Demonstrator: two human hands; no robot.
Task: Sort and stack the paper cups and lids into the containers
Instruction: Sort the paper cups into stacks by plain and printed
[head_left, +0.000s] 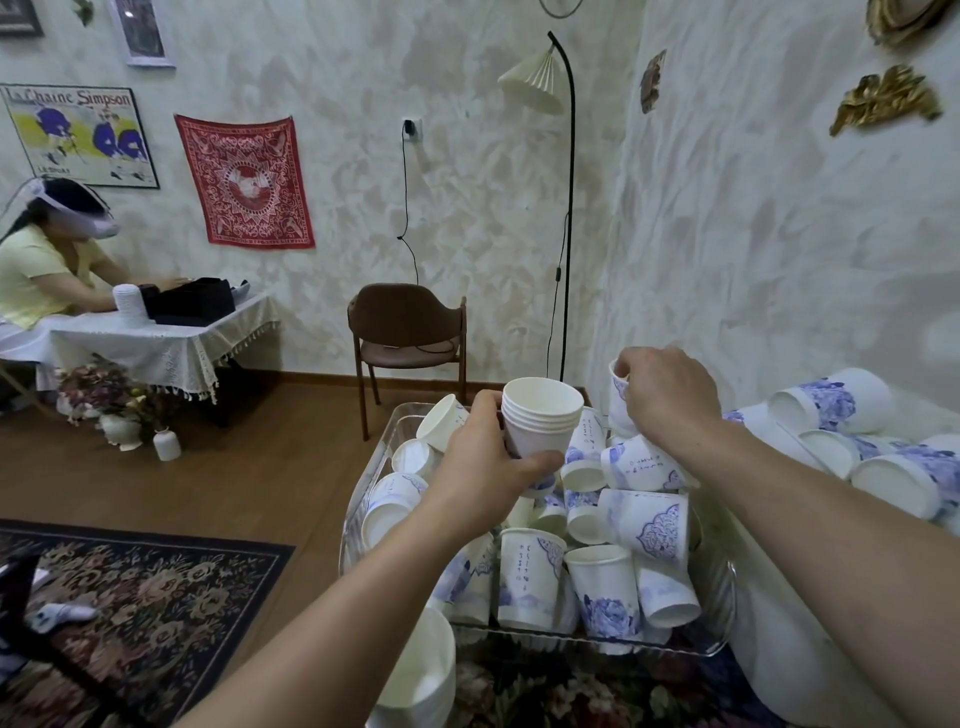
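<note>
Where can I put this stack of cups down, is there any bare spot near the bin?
Bare wood floor lies left of the clear bin, up to the rug. The bin itself is heaped with loose cups, and more cups crowd its right side.

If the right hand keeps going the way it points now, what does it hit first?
The right hand points away and left, gripping a cup. Past that cup, likely the nested stack in the left hand, though depth is unclear.
</note>
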